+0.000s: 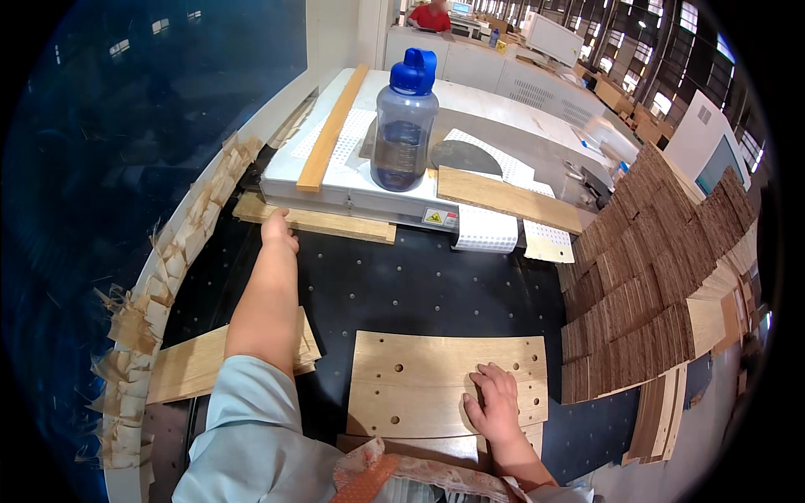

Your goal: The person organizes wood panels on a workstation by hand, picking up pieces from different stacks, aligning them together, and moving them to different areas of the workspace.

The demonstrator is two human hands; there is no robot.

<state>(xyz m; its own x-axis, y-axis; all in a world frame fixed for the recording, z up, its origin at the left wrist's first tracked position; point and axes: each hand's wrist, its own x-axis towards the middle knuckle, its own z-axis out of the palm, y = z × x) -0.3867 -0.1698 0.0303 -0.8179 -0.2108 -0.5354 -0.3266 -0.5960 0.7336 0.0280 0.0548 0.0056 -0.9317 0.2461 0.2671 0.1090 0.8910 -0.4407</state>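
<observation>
At the far left, my left hand (pixel 279 231) reaches out to a narrow wooden board (pixel 344 225) lying along the front of a white machine bed. Its fingers bend over the board's near edge, and the grip is partly hidden. Close to my body, my right hand (pixel 496 401) rests palm down with fingers spread. Beneath it lie pale wooden panels with drilled holes (pixel 436 369), side by side on the black studded table (pixel 394 285). More wooden boards (pixel 191 365) lie under my left forearm.
A blue-capped water bottle (pixel 406 126), a long wooden strip (pixel 334 126) and another board (pixel 507 197) sit on the white machine (pixel 327 197). Tall stacks of brown-edged panels (pixel 629 285) stand at the right. Ragged tape (pixel 138 335) lines the left dark glass panel's frame. A person in red (pixel 430 17) is far behind.
</observation>
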